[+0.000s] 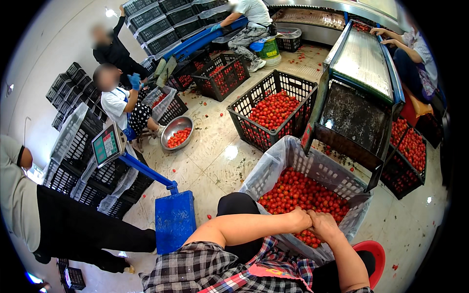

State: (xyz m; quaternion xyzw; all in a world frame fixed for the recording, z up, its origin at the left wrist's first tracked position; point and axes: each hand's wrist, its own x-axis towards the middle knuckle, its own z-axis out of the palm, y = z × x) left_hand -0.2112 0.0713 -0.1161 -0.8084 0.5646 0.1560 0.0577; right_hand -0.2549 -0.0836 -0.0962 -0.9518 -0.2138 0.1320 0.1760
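A lined crate (364, 207) stands right in front of me, full of small red cherry tomatoes (305, 188). Over its near side my left hand (299, 219) and my right hand (322, 226) meet, just above the tomatoes. The fingers of both are curled inward and closed; whatever is between them is hidden or too small to name. A clear plastic liner (261, 180) hangs over the crate's walls.
A metal sorting chute (349, 117) ends beyond my crate. Another tomato crate (273, 129) stands ahead, a steel bowl (177, 133) to its left. At left are a blue platform scale (175, 219) and a standing person (73, 215). A red basin (373, 259) sits at my right.
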